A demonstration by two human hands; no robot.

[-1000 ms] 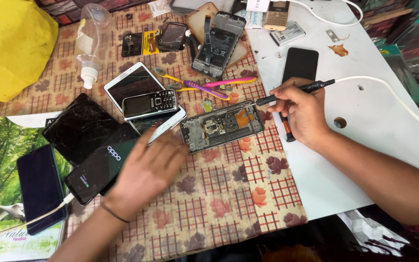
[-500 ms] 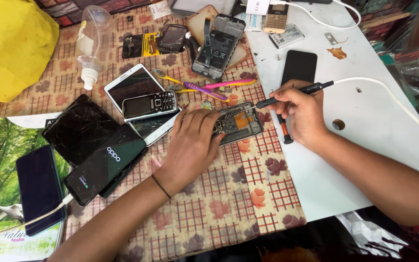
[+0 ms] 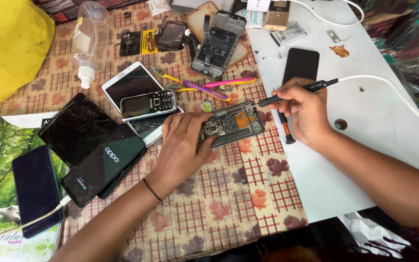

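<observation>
An opened phone (image 3: 233, 123) with its circuit board bare lies on the patterned cloth near the middle. My left hand (image 3: 183, 145) rests on its left end, fingers pressing it down. My right hand (image 3: 304, 111) grips a thin black tool (image 3: 299, 90) with a white cable (image 3: 394, 92), its tip reaching the phone's upper right corner. A screwdriver with an orange band (image 3: 285, 131) lies just under my right hand.
Several phones lie to the left: a keypad phone (image 3: 149, 104), a white tablet (image 3: 127, 82), a cracked screen (image 3: 76, 128), a lit black phone (image 3: 104, 165). A phone frame (image 3: 219, 43), toothbrushes (image 3: 195, 87), a bottle (image 3: 89, 43), a yellow bag (image 3: 6, 43) and a black phone (image 3: 300, 64) lie farther off.
My left hand moved right from the black phones onto the opened phone and now holds it down. My right hand with the tool stayed almost still.
</observation>
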